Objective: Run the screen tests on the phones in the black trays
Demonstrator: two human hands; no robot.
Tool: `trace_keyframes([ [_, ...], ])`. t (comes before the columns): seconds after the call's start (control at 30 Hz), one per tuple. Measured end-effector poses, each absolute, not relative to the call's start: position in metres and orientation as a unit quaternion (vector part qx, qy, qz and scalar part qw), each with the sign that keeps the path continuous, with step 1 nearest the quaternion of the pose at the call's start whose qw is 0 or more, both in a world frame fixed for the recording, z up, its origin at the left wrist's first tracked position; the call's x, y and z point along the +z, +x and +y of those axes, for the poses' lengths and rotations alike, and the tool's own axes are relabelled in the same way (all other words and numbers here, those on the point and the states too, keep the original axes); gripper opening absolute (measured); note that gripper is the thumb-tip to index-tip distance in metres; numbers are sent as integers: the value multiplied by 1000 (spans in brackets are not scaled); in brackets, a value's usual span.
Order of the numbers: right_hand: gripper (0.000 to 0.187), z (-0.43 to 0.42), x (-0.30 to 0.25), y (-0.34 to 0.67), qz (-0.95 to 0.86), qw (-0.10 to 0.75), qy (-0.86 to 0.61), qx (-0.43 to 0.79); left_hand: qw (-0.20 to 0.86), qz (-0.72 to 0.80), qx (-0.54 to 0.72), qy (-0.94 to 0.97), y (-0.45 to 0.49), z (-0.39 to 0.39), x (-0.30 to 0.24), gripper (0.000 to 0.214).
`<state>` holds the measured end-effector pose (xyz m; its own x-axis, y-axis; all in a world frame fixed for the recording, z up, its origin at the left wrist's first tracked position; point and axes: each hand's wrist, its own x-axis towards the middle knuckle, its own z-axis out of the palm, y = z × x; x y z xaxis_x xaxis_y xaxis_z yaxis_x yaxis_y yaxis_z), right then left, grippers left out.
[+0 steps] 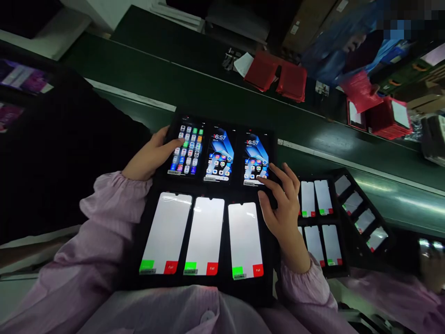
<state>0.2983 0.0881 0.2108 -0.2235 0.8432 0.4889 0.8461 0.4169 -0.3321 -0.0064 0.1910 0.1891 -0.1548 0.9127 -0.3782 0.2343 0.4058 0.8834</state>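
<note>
A black tray (146, 218) in front of me holds two rows of three phones. The far row shows home screens: a left phone (187, 149), a middle phone (219, 154) and a right phone (256, 158). The near row shows white test screens with green and red buttons: (166, 234), (205, 236), (245, 241). My left hand (149, 155) rests at the tray's far left edge, thumb stretched onto the left phone's screen. My right hand (281, 204) lies at the tray's right side, fingers spread, index fingertip touching the right phone's lower corner. Neither hand holds anything.
A second black tray (321, 218) of white-screened phones lies to the right, with a third tray (361, 211) tilted beside it. A green conveyor belt (215, 93) runs beyond. Red pouches (278, 76) and boxes sit on its far side, where another person (347, 51) works.
</note>
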Motion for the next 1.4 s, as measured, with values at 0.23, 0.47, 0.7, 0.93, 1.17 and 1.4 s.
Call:
trace_keyframes([
  [0.23, 24, 85, 202, 303, -782, 293, -549, -16, 563, 659, 343, 362, -11, 163, 200, 74],
  [0.47, 22, 87, 202, 305, -791, 263, -552, 26, 514, 691, 305, 407, -12, 160, 193, 84],
  [0.7, 26, 89, 201, 302, -785, 252, -565, 21, 518, 693, 353, 355, -2, 164, 195, 59],
  [0.93, 31, 91, 191, 301, -742, 269, -614, 17, 549, 698, 334, 316, -6, 150, 206, 61],
  [1.17, 25, 99, 211, 283, -805, 205, -553, 59, 555, 686, 328, 338, -6, 148, 204, 74],
  [1.4, 23, 115, 218, 249, -870, 87, -471, 119, 560, 661, 300, 399, -14, 146, 198, 82],
])
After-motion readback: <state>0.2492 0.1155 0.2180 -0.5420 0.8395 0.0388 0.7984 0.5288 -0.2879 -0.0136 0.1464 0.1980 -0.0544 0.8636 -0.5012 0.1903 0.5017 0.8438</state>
